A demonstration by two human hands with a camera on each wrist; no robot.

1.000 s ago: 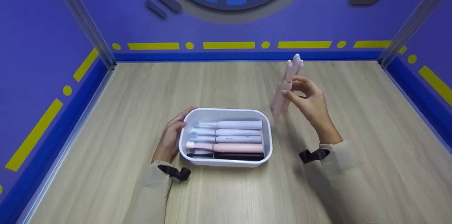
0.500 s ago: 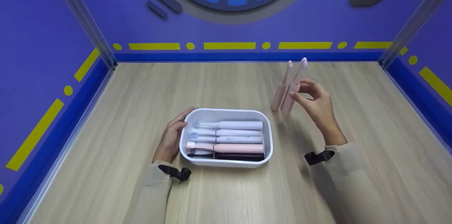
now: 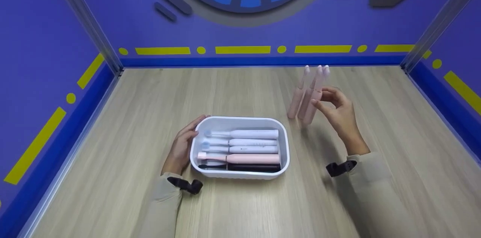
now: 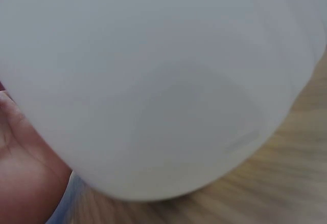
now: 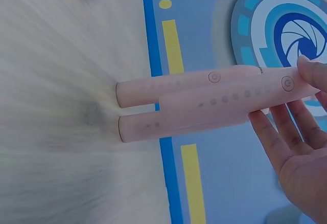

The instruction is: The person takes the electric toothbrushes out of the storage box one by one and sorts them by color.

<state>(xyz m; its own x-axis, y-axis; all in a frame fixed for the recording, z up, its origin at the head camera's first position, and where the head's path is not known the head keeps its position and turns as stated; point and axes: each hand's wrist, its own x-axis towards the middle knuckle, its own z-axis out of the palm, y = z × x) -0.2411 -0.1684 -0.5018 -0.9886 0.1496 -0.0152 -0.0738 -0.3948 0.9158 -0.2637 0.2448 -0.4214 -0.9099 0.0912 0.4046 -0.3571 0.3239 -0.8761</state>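
Observation:
A white plastic bin (image 3: 240,175) stands on the table, with several electric toothbrushes lying side by side in it: white ones (image 3: 253,134), a pink one (image 3: 253,159) and a black one (image 3: 253,167). My left hand (image 3: 181,149) grips the bin's left end, thumb by the rim. Right of the bin, two pink toothbrushes (image 3: 295,103) stand upright on their bases. Close beside them my right hand (image 3: 339,116) pinches another pink toothbrush (image 5: 235,96) upright between thumb and fingers. In the right wrist view its base seems slightly above the tabletop.
The wood-grain table (image 3: 169,91) ends at a blue wall (image 3: 240,35) with yellow marks at the back. Blue side panels (image 3: 37,61) and metal corner posts (image 3: 88,24) bound it. Each wrist wears a black camera (image 3: 340,168).
My right hand has moved a little to the right with its pink toothbrush, and the pink toothbrushes now show apart from one another. The left hand and bin have stayed put.

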